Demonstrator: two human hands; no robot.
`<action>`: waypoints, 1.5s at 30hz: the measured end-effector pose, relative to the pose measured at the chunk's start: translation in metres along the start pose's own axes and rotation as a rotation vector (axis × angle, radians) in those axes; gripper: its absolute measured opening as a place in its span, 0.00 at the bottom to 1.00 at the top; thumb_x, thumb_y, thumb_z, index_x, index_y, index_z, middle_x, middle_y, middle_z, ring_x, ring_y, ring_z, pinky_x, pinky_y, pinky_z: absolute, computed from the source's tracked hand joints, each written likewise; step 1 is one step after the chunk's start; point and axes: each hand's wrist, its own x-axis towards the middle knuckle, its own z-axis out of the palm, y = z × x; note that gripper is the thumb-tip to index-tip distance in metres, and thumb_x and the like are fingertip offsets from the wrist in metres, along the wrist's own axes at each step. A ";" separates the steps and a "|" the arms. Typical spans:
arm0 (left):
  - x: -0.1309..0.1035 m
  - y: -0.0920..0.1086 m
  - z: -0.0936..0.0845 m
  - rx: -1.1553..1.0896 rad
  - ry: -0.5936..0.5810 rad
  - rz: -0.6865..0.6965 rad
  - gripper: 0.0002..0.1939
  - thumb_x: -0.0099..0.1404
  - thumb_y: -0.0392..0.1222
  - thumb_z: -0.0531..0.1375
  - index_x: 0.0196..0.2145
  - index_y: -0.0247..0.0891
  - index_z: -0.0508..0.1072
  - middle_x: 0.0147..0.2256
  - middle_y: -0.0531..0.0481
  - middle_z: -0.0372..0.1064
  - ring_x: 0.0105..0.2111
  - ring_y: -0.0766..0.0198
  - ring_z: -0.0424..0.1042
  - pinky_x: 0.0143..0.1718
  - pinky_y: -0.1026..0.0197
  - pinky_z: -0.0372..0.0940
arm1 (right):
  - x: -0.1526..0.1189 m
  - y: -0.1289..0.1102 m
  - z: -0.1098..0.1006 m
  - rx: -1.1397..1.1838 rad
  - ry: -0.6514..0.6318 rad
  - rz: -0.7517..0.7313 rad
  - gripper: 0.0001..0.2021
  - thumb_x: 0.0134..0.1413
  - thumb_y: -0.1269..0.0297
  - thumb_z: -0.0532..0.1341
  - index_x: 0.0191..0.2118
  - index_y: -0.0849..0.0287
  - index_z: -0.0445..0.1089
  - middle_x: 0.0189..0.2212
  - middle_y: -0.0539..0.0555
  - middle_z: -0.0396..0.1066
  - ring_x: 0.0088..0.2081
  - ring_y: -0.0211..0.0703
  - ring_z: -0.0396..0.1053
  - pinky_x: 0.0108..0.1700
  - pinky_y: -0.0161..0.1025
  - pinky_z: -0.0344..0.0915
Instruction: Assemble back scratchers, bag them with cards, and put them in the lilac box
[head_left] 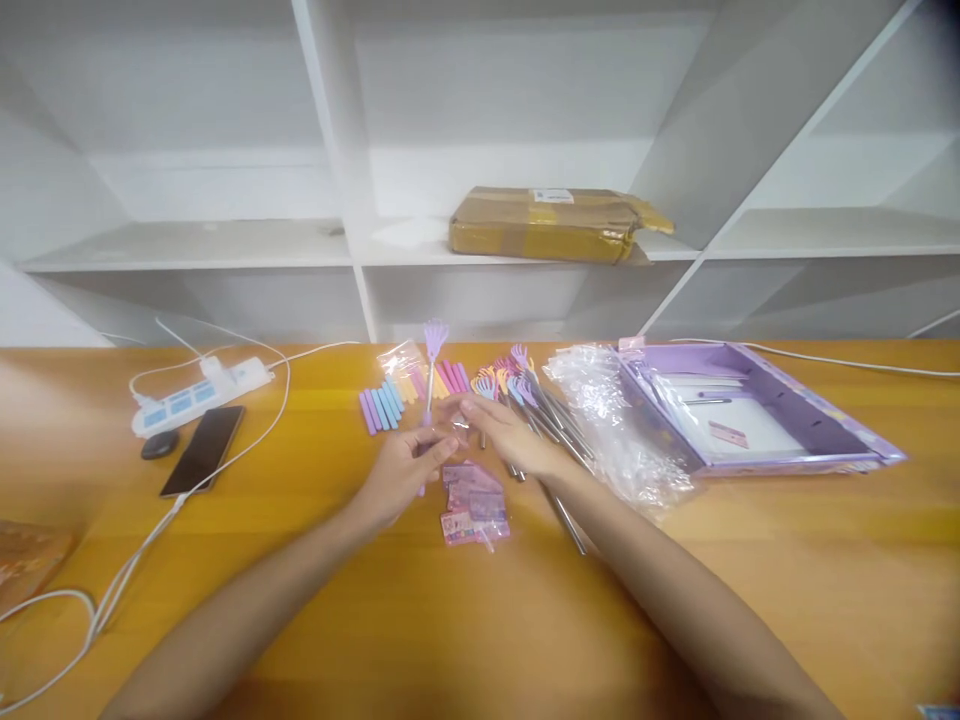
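Note:
Upright in my left hand (pixel 409 465) is a back scratcher (pixel 434 345) with a lilac claw head, a metal rod and a purple grip; the fingers are closed round the grip. My right hand (pixel 506 430) reaches in from the right, its fingers together beside the rod. A bit of clear film shows under its fingertips, and what they pinch is hidden. Just below both hands lie several pink printed cards (pixel 474 503) in clear wrap. Behind my right hand is a pile of back scratchers (pixel 559 415) with coloured heads. Coloured grip tubes (pixel 382 405) lie in rows behind my left hand.
Crumpled clear plastic bags (pixel 622 425) lie against a purple open box (pixel 810 460) on the right. To the left are a power strip (pixel 202 395), a phone (pixel 202 450), a black mouse-like object (pixel 160 444) and white cables. A taped carton (pixel 540 225) sits on the shelf.

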 end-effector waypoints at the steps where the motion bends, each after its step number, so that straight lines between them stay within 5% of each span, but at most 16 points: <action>1: -0.002 0.001 0.001 0.050 -0.033 0.007 0.25 0.66 0.63 0.66 0.44 0.37 0.82 0.34 0.50 0.73 0.21 0.73 0.57 0.20 0.67 0.50 | 0.001 0.004 0.004 0.075 -0.002 -0.010 0.23 0.67 0.38 0.60 0.44 0.56 0.73 0.41 0.54 0.75 0.42 0.43 0.72 0.45 0.40 0.68; 4: -0.010 0.005 0.006 0.138 -0.116 0.039 0.23 0.68 0.62 0.64 0.40 0.37 0.82 0.33 0.50 0.73 0.24 0.69 0.63 0.24 0.66 0.58 | 0.001 0.015 0.017 0.229 -0.028 0.028 0.20 0.64 0.42 0.64 0.40 0.57 0.73 0.38 0.53 0.73 0.40 0.42 0.71 0.44 0.39 0.68; 7: -0.015 0.011 0.010 0.195 -0.177 0.115 0.20 0.69 0.59 0.64 0.36 0.39 0.83 0.37 0.48 0.74 0.35 0.62 0.73 0.39 0.60 0.68 | 0.001 0.020 0.025 0.270 -0.039 0.049 0.19 0.63 0.45 0.66 0.38 0.58 0.72 0.33 0.50 0.70 0.35 0.39 0.68 0.40 0.37 0.66; 9: -0.015 0.017 0.007 0.233 -0.157 0.213 0.17 0.69 0.57 0.65 0.35 0.40 0.83 0.47 0.45 0.74 0.49 0.56 0.74 0.52 0.55 0.68 | 0.003 0.018 0.025 0.350 0.084 0.000 0.18 0.65 0.46 0.65 0.38 0.58 0.71 0.33 0.50 0.69 0.35 0.38 0.67 0.39 0.36 0.67; 12: -0.011 0.029 -0.008 0.209 0.039 0.333 0.14 0.68 0.55 0.67 0.34 0.41 0.83 0.57 0.44 0.70 0.59 0.52 0.69 0.59 0.54 0.65 | 0.005 0.010 0.016 0.555 0.323 -0.090 0.16 0.66 0.48 0.63 0.36 0.54 0.64 0.30 0.46 0.65 0.25 0.33 0.59 0.26 0.31 0.60; 15: -0.005 0.042 -0.029 0.060 0.241 0.390 0.15 0.68 0.55 0.68 0.34 0.40 0.82 0.52 0.44 0.73 0.50 0.57 0.73 0.49 0.58 0.69 | 0.000 -0.002 0.005 0.588 0.247 -0.065 0.15 0.66 0.48 0.63 0.37 0.54 0.63 0.30 0.43 0.64 0.18 0.28 0.40 0.17 0.30 0.36; 17: -0.004 0.049 -0.039 -0.051 0.313 0.437 0.16 0.67 0.55 0.69 0.34 0.39 0.81 0.44 0.45 0.75 0.40 0.61 0.73 0.40 0.61 0.70 | -0.007 -0.009 0.004 0.504 0.079 -0.044 0.17 0.64 0.44 0.64 0.42 0.54 0.68 0.37 0.47 0.69 0.19 0.26 0.38 0.18 0.32 0.33; 20: -0.005 0.057 -0.045 -0.168 0.379 0.513 0.14 0.67 0.53 0.70 0.35 0.38 0.81 0.36 0.48 0.73 0.33 0.65 0.73 0.32 0.63 0.68 | -0.017 -0.019 0.013 0.315 -0.048 -0.013 0.24 0.58 0.44 0.70 0.52 0.53 0.72 0.43 0.51 0.72 0.20 0.26 0.46 0.19 0.33 0.42; 23: -0.007 0.061 -0.043 -0.302 0.372 0.528 0.13 0.67 0.51 0.70 0.38 0.39 0.81 0.33 0.50 0.73 0.30 0.66 0.73 0.30 0.64 0.69 | -0.022 -0.023 0.027 0.168 0.009 0.055 0.19 0.56 0.49 0.72 0.46 0.56 0.74 0.32 0.49 0.71 0.22 0.30 0.52 0.21 0.34 0.49; 29: -0.008 0.057 -0.030 -0.331 0.115 0.287 0.16 0.59 0.49 0.76 0.41 0.38 0.82 0.40 0.45 0.78 0.37 0.62 0.77 0.37 0.59 0.76 | -0.022 -0.023 0.035 0.087 0.116 0.004 0.19 0.60 0.45 0.69 0.37 0.57 0.70 0.28 0.48 0.67 0.26 0.34 0.59 0.26 0.34 0.55; 32: -0.006 0.052 -0.028 -0.296 0.153 0.250 0.15 0.58 0.48 0.76 0.35 0.35 0.82 0.35 0.47 0.79 0.33 0.62 0.77 0.36 0.60 0.76 | -0.026 -0.027 0.027 0.064 0.137 -0.087 0.21 0.67 0.40 0.62 0.45 0.55 0.67 0.31 0.48 0.66 0.25 0.34 0.56 0.25 0.35 0.53; 35: -0.005 0.052 -0.037 -0.254 0.259 0.318 0.15 0.60 0.50 0.75 0.33 0.35 0.81 0.31 0.48 0.78 0.30 0.63 0.77 0.33 0.61 0.74 | -0.035 -0.040 0.013 -0.069 0.136 -0.217 0.25 0.74 0.37 0.47 0.39 0.53 0.63 0.27 0.47 0.59 0.23 0.37 0.51 0.25 0.38 0.51; 40: -0.006 0.066 -0.051 -0.229 0.320 0.352 0.16 0.59 0.51 0.75 0.30 0.35 0.79 0.29 0.49 0.77 0.27 0.64 0.76 0.27 0.64 0.70 | -0.048 -0.069 -0.010 -0.623 0.044 -0.423 0.24 0.79 0.48 0.43 0.33 0.55 0.62 0.30 0.52 0.64 0.32 0.42 0.61 0.36 0.41 0.60; 45: -0.005 0.074 -0.057 -0.403 0.279 0.317 0.18 0.54 0.51 0.78 0.32 0.35 0.80 0.28 0.50 0.76 0.27 0.66 0.74 0.28 0.65 0.72 | -0.048 -0.078 -0.005 -0.993 0.174 -0.416 0.16 0.79 0.61 0.48 0.38 0.55 0.66 0.37 0.54 0.66 0.34 0.42 0.63 0.38 0.40 0.62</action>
